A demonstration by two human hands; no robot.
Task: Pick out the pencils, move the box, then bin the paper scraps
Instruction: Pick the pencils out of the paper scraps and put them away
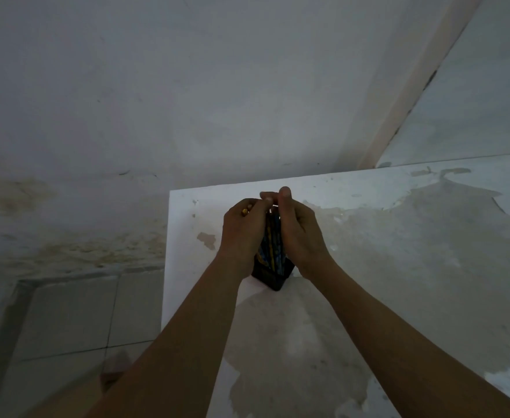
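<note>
— Pencils (273, 248) stood bunched upright inside the dark box (273, 280), did they?
— Yes, with the worn white table (398, 236) under the box.
— And the hands?
— The left hand (243, 233) was curled round the bunch from the box's left side. The right hand (300, 233) gripped it from the box's right, and their fingertips met above the box.
</note>
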